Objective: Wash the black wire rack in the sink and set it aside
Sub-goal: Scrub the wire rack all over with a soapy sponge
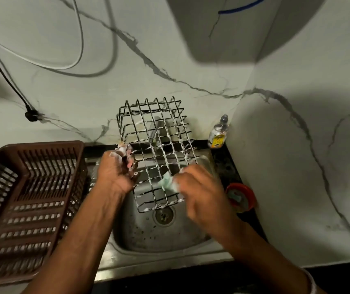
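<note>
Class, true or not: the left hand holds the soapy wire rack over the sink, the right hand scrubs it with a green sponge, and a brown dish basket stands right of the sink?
Not quite: the head view shows the brown dish basket left of the sink, not right. The left hand holds the soapy wire rack, and the right hand scrubs with the green sponge.

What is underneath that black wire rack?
The steel sink; its drain shows past the near edge of the wire rack. The left hand and right hand hide parts of the basin.
</note>
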Action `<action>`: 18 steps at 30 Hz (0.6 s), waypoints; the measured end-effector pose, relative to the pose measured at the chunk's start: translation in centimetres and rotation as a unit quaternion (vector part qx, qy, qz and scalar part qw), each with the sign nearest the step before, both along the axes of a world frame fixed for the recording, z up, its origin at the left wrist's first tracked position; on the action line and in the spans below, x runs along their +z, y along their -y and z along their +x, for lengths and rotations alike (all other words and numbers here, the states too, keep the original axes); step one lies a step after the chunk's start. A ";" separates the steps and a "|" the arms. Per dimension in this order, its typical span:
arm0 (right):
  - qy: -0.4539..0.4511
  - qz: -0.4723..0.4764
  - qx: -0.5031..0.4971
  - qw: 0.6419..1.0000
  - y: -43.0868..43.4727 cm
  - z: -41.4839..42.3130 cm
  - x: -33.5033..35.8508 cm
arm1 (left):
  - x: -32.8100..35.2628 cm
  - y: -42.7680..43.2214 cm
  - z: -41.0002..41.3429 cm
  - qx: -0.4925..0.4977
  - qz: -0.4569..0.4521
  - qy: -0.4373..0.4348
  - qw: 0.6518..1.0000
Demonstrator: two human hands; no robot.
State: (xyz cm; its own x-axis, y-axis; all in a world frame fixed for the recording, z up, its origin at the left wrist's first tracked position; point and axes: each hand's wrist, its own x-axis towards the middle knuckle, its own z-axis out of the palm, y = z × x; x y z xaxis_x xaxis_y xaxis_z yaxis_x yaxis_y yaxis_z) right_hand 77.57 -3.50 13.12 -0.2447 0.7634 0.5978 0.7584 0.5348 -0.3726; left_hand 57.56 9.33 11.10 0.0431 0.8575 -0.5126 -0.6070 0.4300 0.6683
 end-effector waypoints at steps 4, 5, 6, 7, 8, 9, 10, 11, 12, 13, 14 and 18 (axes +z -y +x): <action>-0.066 0.012 -0.090 0.994 -1.5 0.9 0.5 | 0.0 0.0 0.3 -0.002 -0.014 -0.006 1.000; -0.046 0.008 -0.056 0.997 -0.9 0.4 0.2 | 0.2 0.0 0.3 -0.001 -0.013 -0.005 1.000; -0.030 0.006 -0.033 0.999 -0.3 0.4 -0.4 | 0.2 -0.1 0.2 0.002 -0.008 -0.004 1.000; -0.032 0.004 -0.033 0.999 -0.2 1.0 -0.5 | 0.2 -0.2 0.1 0.006 -0.004 -0.003 1.000; -0.053 0.006 -0.057 0.997 -0.7 1.6 -0.3 | 0.2 -0.3 0.1 0.008 -0.002 -0.003 1.000; -0.075 0.013 -0.092 0.993 -1.1 1.9 -0.1 | 0.2 -0.3 0.1 0.007 -0.001 -0.002 1.000; -0.088 0.024 -0.109 0.990 -1.3 1.7 0.1 | 0.2 -0.3 0.2 0.008 -0.004 0.002 1.000; -0.087 0.029 -0.097 0.991 -1.1 1.1 0.1 | 0.2 -0.1 0.3 0.011 -0.004 0.012 1.000; -0.076 0.027 -0.067 0.995 -0.6 0.5 -0.1 | 0.3 -0.1 0.3 0.013 -0.003 0.021 1.000; -0.055 0.022 -0.046 0.997 0.1 0.3 -0.5 | 0.3 0.0 0.2 0.013 -0.002 0.022 1.000; -0.040 0.018 -0.049 0.998 0.5 0.8 -0.9 | 0.4 0.0 0.0 0.011 -0.003 0.016 1.000; -0.091 0.007 -0.111 0.990 0.1 1.1 -0.7 | 0.4 0.0 0.1 0.025 -0.009 0.011 1.000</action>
